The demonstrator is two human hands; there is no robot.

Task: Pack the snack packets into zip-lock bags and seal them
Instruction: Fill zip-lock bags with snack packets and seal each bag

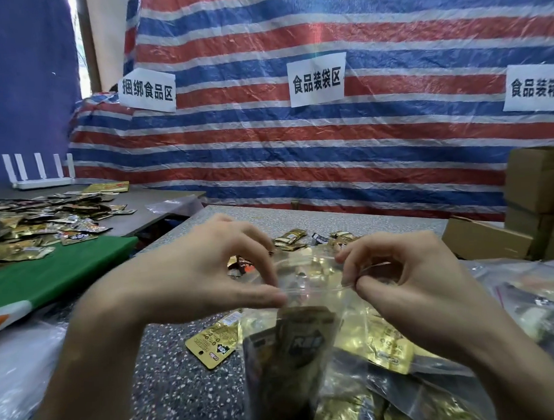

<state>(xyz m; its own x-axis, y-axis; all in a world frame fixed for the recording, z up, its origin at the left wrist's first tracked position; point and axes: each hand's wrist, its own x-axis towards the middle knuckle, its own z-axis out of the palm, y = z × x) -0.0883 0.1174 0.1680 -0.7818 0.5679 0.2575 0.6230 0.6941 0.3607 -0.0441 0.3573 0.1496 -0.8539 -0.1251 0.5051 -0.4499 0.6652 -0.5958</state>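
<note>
A clear zip-lock bag (pixel 320 350) filled with gold and dark snack packets hangs upright in front of me over the speckled table (pixel 188 388). My left hand (pixel 196 277) pinches the bag's top strip at its left end between thumb and fingers. My right hand (pixel 408 274) pinches the same strip at its right end. One gold packet (pixel 213 341) lies loose on the table just left of the bag. Several more loose packets (pixel 302 239) lie beyond my hands.
A heap of snack packets (pixel 38 223) covers the grey table at the left, beside a green board (pixel 50 277). Filled clear bags (pixel 527 300) lie at the right. Cardboard boxes (pixel 535 198) stand at the far right. A striped tarp (pixel 298 145) hangs behind.
</note>
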